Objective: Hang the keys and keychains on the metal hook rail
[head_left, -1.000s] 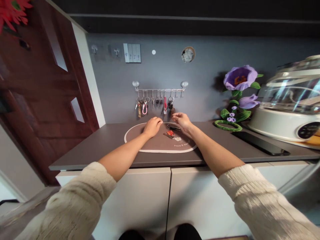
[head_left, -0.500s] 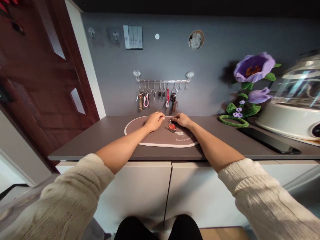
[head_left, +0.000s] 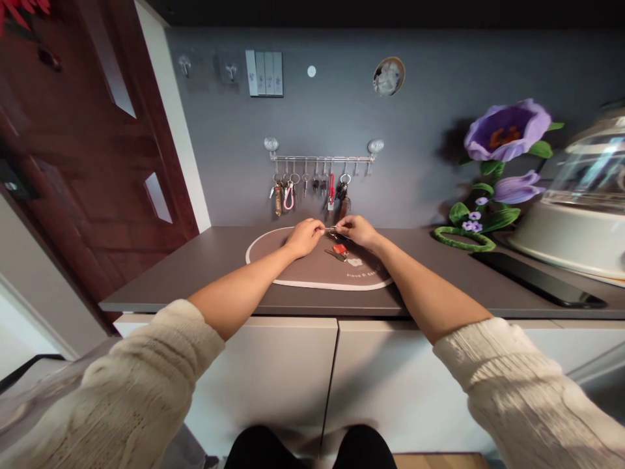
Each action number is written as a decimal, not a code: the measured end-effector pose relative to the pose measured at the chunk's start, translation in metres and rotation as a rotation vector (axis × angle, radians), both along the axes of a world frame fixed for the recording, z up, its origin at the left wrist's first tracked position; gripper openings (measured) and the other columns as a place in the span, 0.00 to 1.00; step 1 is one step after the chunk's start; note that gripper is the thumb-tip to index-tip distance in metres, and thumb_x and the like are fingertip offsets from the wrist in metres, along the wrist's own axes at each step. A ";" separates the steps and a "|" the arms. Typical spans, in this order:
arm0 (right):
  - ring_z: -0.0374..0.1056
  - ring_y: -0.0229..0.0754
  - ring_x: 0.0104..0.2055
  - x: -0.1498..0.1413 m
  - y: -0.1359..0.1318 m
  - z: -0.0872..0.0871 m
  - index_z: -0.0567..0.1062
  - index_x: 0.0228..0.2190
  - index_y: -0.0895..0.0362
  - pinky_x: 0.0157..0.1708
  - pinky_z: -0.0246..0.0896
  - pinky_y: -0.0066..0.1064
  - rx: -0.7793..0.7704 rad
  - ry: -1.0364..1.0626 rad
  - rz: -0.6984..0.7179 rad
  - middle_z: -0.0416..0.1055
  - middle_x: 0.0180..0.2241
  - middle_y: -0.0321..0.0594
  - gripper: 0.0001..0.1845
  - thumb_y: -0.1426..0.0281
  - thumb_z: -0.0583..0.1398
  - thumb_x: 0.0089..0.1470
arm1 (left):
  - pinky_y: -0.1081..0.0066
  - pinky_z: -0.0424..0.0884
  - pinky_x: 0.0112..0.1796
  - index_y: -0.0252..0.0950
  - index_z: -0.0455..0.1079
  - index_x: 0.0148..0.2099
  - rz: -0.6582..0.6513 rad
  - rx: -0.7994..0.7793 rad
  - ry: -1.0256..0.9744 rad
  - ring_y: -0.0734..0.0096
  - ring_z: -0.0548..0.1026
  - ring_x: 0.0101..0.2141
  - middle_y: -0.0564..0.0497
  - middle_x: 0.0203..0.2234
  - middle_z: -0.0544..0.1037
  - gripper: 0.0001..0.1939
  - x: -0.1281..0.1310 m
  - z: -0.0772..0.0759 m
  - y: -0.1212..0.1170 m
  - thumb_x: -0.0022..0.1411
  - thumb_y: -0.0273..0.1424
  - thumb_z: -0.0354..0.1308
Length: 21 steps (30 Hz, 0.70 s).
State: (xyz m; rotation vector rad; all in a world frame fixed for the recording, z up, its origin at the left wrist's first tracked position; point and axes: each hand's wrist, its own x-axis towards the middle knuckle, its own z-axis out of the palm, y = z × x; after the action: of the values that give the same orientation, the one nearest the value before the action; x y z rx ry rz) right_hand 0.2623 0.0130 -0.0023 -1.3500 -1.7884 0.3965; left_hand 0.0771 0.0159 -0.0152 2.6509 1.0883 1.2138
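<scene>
Over the oval brown mat point(head_left: 273, 260), a small metal key point(head_left: 331, 228) spans the gap between my two hands. My right hand point(head_left: 359, 232) pinches its right end with the fingers closed. The fingertips of my left hand point(head_left: 306, 236) are pressed together at the thin left end. A key ring point(head_left: 333, 235) hangs just under the right fingers, partly hidden by them. On the mat below lie a red tag point(head_left: 340, 249) and another key point(head_left: 336, 256).
Several keys and fobs hang from a hook rail point(head_left: 322, 159) on the wall behind. To the right are purple felt flowers point(head_left: 508, 133), a black phone point(head_left: 540, 280) and a white appliance with a clear cover point(head_left: 576, 234). A dark red door point(head_left: 88, 163) is at left.
My right hand has lifted a key slightly off the mat, and it now bridges to my left fingertips. The view has shifted a little to the left.
</scene>
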 end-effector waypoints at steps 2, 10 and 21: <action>0.53 0.30 0.20 -0.003 -0.002 0.000 0.71 0.23 0.60 0.23 0.48 0.24 -0.006 0.101 0.063 0.62 0.17 0.31 0.08 0.67 0.62 0.42 | 0.70 0.64 0.37 0.35 0.70 0.36 0.003 0.001 -0.006 0.70 0.68 0.33 0.49 0.30 0.72 0.08 0.000 0.000 0.000 0.58 0.27 0.50; 0.49 0.27 0.17 -0.014 -0.010 0.003 0.69 0.25 0.60 0.18 0.44 0.23 -0.099 0.421 0.298 0.57 0.15 0.28 0.15 0.62 0.64 0.40 | 0.70 0.65 0.38 0.34 0.68 0.40 0.010 -0.051 -0.117 0.71 0.70 0.34 0.48 0.33 0.74 0.09 0.001 0.000 0.001 0.58 0.30 0.51; 0.61 0.30 0.24 -0.021 -0.014 0.003 0.71 0.27 0.59 0.26 0.60 0.24 -0.161 0.580 0.338 0.68 0.24 0.34 0.14 0.64 0.66 0.38 | 0.73 0.64 0.34 0.34 0.67 0.32 -0.068 -0.063 -0.235 0.73 0.69 0.29 0.51 0.27 0.73 0.08 0.003 0.005 -0.001 0.59 0.28 0.48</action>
State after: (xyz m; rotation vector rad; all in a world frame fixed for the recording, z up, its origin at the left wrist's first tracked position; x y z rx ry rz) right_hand 0.2412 -0.0013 0.0003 -0.8997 -1.5021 1.0219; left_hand 0.0801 0.0149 -0.0103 2.4026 0.9736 1.4076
